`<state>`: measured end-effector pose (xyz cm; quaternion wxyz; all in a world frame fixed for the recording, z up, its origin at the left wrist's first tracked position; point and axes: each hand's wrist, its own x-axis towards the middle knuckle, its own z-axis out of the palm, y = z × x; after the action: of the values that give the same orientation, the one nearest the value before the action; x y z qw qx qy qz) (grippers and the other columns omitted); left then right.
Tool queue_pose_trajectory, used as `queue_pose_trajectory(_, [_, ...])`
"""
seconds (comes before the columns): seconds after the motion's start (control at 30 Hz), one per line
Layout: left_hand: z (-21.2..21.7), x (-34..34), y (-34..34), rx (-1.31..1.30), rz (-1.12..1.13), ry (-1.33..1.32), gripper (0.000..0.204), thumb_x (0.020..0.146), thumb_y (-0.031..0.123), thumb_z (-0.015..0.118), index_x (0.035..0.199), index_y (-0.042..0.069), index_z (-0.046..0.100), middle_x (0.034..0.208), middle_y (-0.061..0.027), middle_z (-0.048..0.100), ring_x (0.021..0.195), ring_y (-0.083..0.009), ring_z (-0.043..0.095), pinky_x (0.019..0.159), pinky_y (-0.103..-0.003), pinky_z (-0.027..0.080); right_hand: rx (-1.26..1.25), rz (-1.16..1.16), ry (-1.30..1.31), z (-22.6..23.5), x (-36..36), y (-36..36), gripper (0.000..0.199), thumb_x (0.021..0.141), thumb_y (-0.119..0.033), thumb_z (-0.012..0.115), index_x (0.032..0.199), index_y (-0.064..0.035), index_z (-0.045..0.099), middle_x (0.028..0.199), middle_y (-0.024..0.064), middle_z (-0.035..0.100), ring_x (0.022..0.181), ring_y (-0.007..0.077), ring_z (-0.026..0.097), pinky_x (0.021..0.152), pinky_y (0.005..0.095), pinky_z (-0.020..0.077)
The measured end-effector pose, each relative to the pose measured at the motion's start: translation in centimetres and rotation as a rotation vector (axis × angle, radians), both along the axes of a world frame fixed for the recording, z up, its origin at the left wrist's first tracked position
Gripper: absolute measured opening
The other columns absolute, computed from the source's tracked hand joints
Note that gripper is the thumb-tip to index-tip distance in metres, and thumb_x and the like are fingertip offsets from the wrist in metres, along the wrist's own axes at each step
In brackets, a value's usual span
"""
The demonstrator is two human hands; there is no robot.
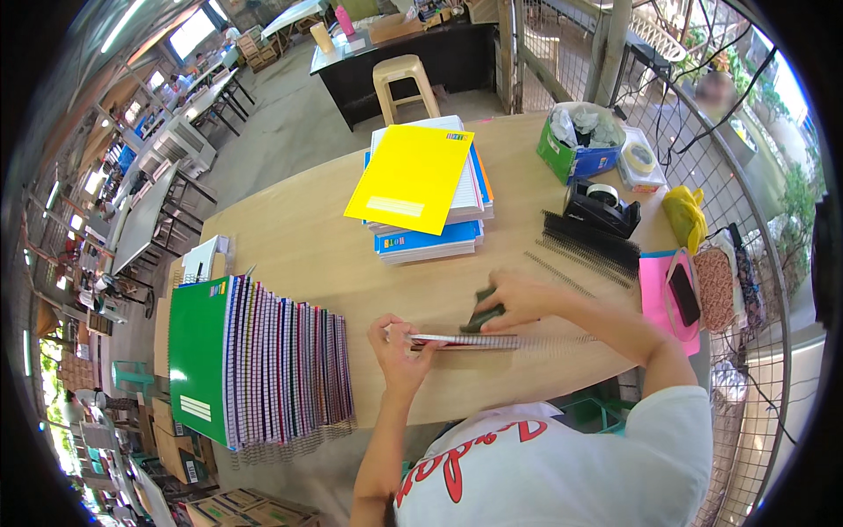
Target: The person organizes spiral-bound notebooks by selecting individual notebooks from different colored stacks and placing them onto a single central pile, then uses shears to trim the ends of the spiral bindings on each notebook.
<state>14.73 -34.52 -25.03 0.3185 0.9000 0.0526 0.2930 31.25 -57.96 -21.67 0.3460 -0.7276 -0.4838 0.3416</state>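
My left hand (399, 347) pinches the left end of a thin notebook (465, 341), which stands nearly edge-on near the table's front edge. A spiral wire coil (562, 340) runs out from the notebook's right end, blurred. Just beyond the notebook, my right hand (520, 297) is closed round a dark green tool (481, 314). Its lower end is at or close to the notebook's edge; contact cannot be made out, and its kind is unclear. A loose wire coil (558, 274) lies beyond my right forearm, beside a pile of black coils (590, 249).
Spiral notebooks (198, 360) stand in a long row at left, green cover outermost. Ahead is a stack of unbound notebooks topped by a yellow cover (413, 171). At right are a tape dispenser (602, 209), a green-blue box (575, 156), a yellow bag (685, 217) and a phone (683, 292).
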Motion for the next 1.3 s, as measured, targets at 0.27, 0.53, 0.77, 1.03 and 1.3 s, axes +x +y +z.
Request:
queue_pose_trajectory(0.27, [-0.6,0.2,0.8,-0.077,-0.084,-0.056,0.050,0.064,0.028,0.092,0.091,0.005,0.057,0.105,-0.0127,0.047,0.095,-0.0284,0.046,0.079,-0.040,0.044,-0.201,-0.136,-0.526,-0.3,-0.3,1.5,0.056,0.084,-0.057,0.066,0.121,-0.0143,0.070,0.107,0.0194,0.060,0.106,0.0334,0.057,0.092,0.0387,0.0446])
queue_pose_trajectory(0.53, [-1.1,0.0,1.1,-0.015,-0.092,-0.064,0.054,0.061,0.027,0.093,0.091,0.006,0.054,0.096,-0.0119,0.048,0.092,-0.0295,0.046,0.079,-0.041,0.041,0.090,0.013,-0.006,-0.4,-0.6,3.8,0.047,0.091,-0.049,0.061,0.125,-0.0174,0.069,0.104,0.0241,0.060,0.103,0.0369,0.057,0.090,0.0427,0.0452])
queue_pose_trajectory(0.77, [-1.4,0.1,1.6,-0.041,-0.131,-0.073,0.066,0.060,0.025,0.094,0.104,0.003,0.050,0.097,-0.0103,0.046,0.087,-0.0251,0.046,0.078,-0.037,0.041,0.027,-0.040,0.196,0.6,-0.5,5.6,0.058,0.092,-0.048,0.058,0.126,-0.0018,0.065,0.116,0.0219,0.063,0.111,0.0331,0.058,0.097,0.0387,0.0437])
queue_pose_trajectory(1.03, [-1.3,0.1,1.8,-0.062,-0.132,-0.045,0.076,0.061,0.024,0.094,0.114,0.001,0.045,0.100,-0.0090,0.045,0.086,-0.0212,0.046,0.078,-0.035,0.042,-0.037,0.076,-0.107,-0.1,-0.8,7.2,0.059,0.093,-0.049,0.058,0.126,-0.0007,0.064,0.111,0.0211,0.064,0.106,0.0331,0.059,0.095,0.0397,0.0447])
queue_pose_trajectory(1.3, [-3.1,-0.4,4.8,-0.557,-0.166,-0.021,0.058,0.073,0.012,0.087,0.114,0.003,0.047,0.107,-0.0102,0.052,0.098,-0.0201,0.055,0.089,-0.035,0.048,0.119,0.011,0.020,0.1,0.2,7.6,0.050,0.092,-0.051,0.058,0.131,-0.0205,0.065,0.108,0.0272,0.060,0.105,0.0389,0.058,0.093,0.0426,0.0447])
